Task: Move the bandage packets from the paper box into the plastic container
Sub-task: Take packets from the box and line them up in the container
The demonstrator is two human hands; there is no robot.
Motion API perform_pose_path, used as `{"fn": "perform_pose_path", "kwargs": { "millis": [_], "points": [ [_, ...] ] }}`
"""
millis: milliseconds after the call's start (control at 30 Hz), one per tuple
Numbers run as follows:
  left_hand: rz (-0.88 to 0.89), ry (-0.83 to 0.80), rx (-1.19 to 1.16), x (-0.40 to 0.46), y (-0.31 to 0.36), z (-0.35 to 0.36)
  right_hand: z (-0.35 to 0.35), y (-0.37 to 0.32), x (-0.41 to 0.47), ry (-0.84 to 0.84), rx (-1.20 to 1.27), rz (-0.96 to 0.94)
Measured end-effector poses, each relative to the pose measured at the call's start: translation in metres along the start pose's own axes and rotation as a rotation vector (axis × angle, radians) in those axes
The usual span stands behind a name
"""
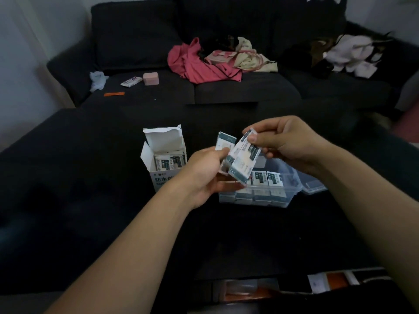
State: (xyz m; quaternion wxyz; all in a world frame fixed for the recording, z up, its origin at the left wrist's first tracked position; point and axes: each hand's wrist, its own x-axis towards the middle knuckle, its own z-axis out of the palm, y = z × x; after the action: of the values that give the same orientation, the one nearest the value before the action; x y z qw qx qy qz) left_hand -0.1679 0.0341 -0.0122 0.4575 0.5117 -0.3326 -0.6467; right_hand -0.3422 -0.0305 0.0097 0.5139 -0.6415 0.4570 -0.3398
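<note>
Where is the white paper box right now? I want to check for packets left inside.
In the head view, the white paper box stands open left of centre on the dark surface, left of the clear plastic container and behind the left hand; bandage packets show inside.

paper box (163,168) front reads "防水", packet print illegible

This is looking like a home living room: a dark sofa (226,87) is standing along the white wall (34,41), and clothes, among them a pink garment (195,64), are lying on its cushions.
</note>
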Motion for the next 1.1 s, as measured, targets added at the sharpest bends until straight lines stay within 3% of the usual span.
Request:
{"fn": "perform_pose_path", "kwargs": {
  "millis": [200,400,533,600,833,1100],
  "points": [
    [-0.090,-0.203,-0.021,0.001,0.002,0.000,0.012,0.001,0.000,0.048,-0.347,-0.247],
    [-0.023,-0.162,0.232,0.009,-0.007,0.003,0.021,0.007,0.005,0.116,-0.455,-0.356],
    [-0.007,-0.123,0.325,0.013,-0.006,0.002,0.034,0.006,0.001,-0.136,-0.484,-0.306],
    [0.033,-0.083,0.392,0.015,-0.008,0.000,0.038,0.006,-0.003,-0.183,-0.566,-0.327],
    [0.212,0.038,0.411,0.017,-0.006,0.007,0.024,0.002,-0.003,-0.040,-0.515,-0.495],
    [0.221,0.010,0.530,0.022,-0.010,0.018,0.009,-0.001,-0.004,-0.109,-0.537,-0.401]
  ]
}}
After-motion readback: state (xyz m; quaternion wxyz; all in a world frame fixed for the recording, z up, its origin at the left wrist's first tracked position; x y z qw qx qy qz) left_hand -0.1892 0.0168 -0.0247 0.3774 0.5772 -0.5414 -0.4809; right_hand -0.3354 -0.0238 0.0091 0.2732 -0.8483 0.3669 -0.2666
